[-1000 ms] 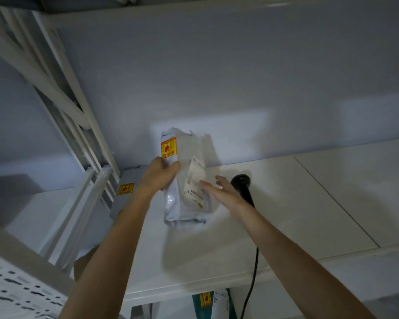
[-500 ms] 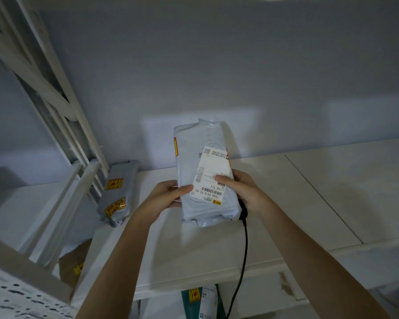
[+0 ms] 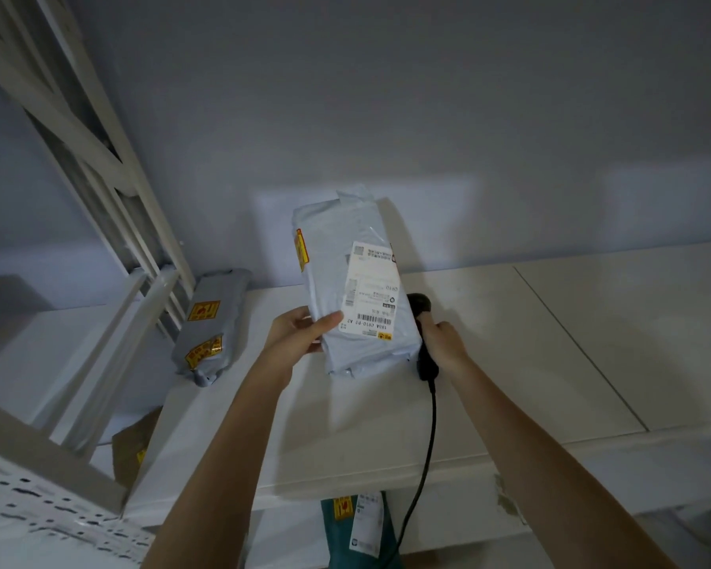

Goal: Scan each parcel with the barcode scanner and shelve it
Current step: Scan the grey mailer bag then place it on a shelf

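Observation:
A pale grey plastic parcel (image 3: 345,256) with a white barcode label facing me is held upright above the white shelf (image 3: 551,342). My left hand (image 3: 300,330) grips its lower left edge, thumb on the label side. My right hand (image 3: 444,342) is closed around the handle of the black barcode scanner (image 3: 421,305), which sits just right of and partly behind the parcel; its black cable hangs down over the shelf's front edge.
A second grey parcel (image 3: 210,322) with yellow stickers lies at the shelf's left end against a white rack frame (image 3: 111,186). A brown package (image 3: 130,445) and a teal parcel (image 3: 358,527) sit on lower levels. A perforated white panel (image 3: 38,511) is at the lower left.
The parcel was turned so its label faces me. My right hand left the parcel and closed on the scanner. My left hand now holds the parcel alone.

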`<state>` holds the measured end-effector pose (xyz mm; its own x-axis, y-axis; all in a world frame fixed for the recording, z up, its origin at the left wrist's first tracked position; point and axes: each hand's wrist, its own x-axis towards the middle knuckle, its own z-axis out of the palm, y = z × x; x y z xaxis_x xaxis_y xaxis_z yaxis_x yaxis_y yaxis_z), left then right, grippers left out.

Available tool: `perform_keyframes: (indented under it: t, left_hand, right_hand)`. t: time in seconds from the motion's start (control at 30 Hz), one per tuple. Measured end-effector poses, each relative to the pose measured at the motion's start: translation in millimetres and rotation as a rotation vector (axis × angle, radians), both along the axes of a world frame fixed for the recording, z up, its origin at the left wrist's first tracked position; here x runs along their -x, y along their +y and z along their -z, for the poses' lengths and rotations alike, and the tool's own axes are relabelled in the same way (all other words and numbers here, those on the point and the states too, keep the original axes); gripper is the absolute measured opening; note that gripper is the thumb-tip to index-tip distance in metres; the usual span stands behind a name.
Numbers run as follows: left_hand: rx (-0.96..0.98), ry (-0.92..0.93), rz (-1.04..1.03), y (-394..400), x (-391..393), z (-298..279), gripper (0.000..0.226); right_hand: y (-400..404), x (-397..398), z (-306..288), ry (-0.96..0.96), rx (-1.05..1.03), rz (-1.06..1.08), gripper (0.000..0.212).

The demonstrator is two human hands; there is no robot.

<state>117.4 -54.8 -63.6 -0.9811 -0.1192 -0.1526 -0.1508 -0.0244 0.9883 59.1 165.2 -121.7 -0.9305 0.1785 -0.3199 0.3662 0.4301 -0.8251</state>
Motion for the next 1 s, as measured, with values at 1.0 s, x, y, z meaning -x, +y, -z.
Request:
perform_keyframes:
  t: [1.0]
  left_hand:
    - [-0.184, 0.009, -0.235, 30.6, 16.2, 24.5, 0.044]
  right_hand:
    - [-25.6, -126.1, -64.7, 0.185, 0.430, -0.101, 0.014]
